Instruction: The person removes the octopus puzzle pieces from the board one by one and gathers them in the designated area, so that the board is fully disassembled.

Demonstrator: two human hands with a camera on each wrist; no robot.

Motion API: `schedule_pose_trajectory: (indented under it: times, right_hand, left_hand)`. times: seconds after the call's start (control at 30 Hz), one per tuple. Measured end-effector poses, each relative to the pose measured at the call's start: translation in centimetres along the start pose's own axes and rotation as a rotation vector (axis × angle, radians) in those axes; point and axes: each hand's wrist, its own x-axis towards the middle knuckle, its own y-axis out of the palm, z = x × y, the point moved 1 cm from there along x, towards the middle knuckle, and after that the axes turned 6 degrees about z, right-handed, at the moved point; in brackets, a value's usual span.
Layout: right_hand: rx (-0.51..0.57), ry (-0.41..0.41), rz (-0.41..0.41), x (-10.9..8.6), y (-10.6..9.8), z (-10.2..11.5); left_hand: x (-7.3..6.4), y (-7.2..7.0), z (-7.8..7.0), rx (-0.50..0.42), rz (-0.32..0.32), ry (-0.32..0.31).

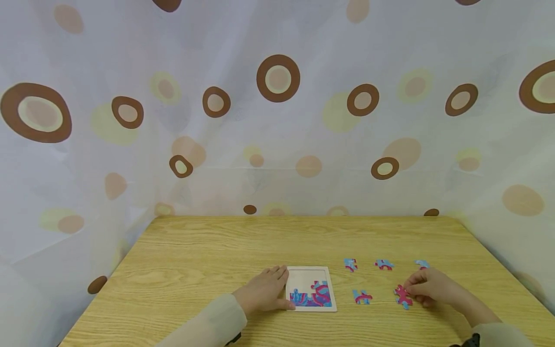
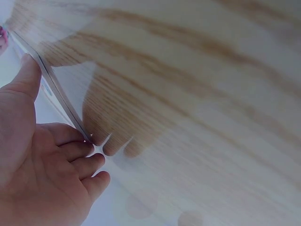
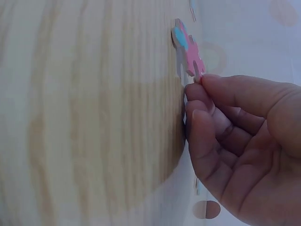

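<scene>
Room behind tray (image 1: 300,280), loose pieces (image 1: 362,297) rightward

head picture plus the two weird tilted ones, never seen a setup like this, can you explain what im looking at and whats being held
There's no machine here, just a person's two bare hands. The wide picture comes from a camera worn on the head, looking forward and down. The other two come from a camera on each wrist, so the wooden table looks tipped in them.

On the table lies a white frame with a partly filled jigsaw inside. To its right are four loose pieces, one partly hidden behind the right hand, and a pink piece with blue on it.

The right hand pinches that pink piece by its edge. The left hand rests against the frame's left side, its thumb near the lower corner.
</scene>
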Motion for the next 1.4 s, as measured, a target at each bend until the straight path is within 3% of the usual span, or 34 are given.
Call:
schedule_pose_trajectory:
  times: [0.33, 0.67, 0.9, 1.4]
  right_hand:
    - [-0.02, -0.011, -0.002, 0.4, 0.0, 0.0]
    - [-0.022, -0.117, 0.004, 1.8, 0.2, 1.7]
    - [-0.047, -0.125, -0.049, 3.5, 1.8, 4.5]
    - [-0.09, -0.231, 0.015, 8.2, 6.8, 8.3]
  left_hand:
    - [-0.1, -0.2, -0.1, 0.013, -0.002, 0.0]
    - [0.0, -0.1, 0.0, 0.012, -0.005, -0.01]
    - [0.2, 0.1, 0.0, 0.004, -0.003, -0.011]
    - [0.0, 0.0, -0.1, 0.004, -0.005, -0.005]
